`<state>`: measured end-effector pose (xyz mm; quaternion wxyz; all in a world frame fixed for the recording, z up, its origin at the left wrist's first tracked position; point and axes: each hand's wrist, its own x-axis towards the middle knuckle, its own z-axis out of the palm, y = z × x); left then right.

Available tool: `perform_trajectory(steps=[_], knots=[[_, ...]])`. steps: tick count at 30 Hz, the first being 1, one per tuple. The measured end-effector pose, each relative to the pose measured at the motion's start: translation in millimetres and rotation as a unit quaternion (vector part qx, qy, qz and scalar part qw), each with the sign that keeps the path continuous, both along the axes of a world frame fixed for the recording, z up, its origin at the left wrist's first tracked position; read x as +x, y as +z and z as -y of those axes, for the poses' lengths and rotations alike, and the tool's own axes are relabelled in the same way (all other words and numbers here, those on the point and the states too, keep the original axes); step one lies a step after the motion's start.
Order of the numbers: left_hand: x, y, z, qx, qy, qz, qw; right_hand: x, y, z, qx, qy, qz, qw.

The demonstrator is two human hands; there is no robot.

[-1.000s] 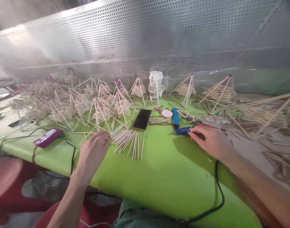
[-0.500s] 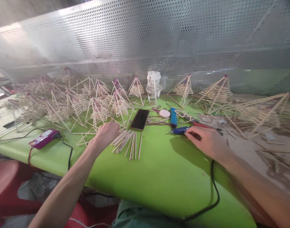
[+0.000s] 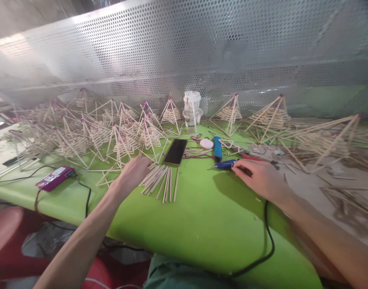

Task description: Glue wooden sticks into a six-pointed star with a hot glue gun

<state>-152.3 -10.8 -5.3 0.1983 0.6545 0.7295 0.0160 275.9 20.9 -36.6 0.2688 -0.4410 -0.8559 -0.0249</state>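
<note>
My right hand is wrapped round a blue corded hot glue gun, its thin metal nozzle pointing left just above the table. A black cord hangs from it towards the front edge. My left hand is closed at the upper left end of a fanned pile of thin wooden sticks; its fingertips are hidden, so what they grip does not show. Beyond that hand stand several stick pyramids with purple tips. A dark phone lies between the hands, just behind the loose sticks.
Behind the phone are a white lidded cup, a pinkish oval object and a blue-handled tool. A purple power strip lies at left, and more pyramids stand at right. A perforated metal panel closes the back.
The view shifts slightly. Both hands keep nearly the same places, the right one still holding the glue gun and the left one still at the sticks.
</note>
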Motion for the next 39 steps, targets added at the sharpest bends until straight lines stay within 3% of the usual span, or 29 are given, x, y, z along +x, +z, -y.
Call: perform_trajectory(steps=[8,13,17,19,23,26,31,39], knots=[[-3.8,1.2,0.4,0.029,0.020,0.038,0.999,-0.6,0.5,0.6,-0.003,0.005,-0.007,1.000],[-5.5,20.9,5.1,0.098,0.018,0.095,0.990,-0.9,0.0,-0.5,-0.005,0.010,-0.033,0.999],[22.9,32.3,15.4,0.147,-0.009,0.203,0.968,-5.2,7.8,3.3,-0.007,0.022,-0.075,0.997],[53.6,28.0,21.5,0.159,-0.037,0.271,0.949,-9.6,14.6,9.5,-0.014,0.040,-0.096,0.995],[122.3,5.0,28.5,0.187,-0.098,0.382,0.900,-23.3,24.6,26.6,-0.048,0.109,-0.126,0.985],[152.7,-11.4,27.8,0.186,-0.129,0.418,0.880,-34.9,23.8,35.0,-0.073,0.153,-0.153,0.974],[157.9,-24.9,26.8,0.171,-0.170,0.408,0.880,-47.3,16.2,38.8,-0.097,0.180,-0.200,0.958],[155.7,-32.9,26.9,0.139,-0.208,0.353,0.902,-57.0,15.6,46.8,-0.141,0.183,-0.228,0.946]])
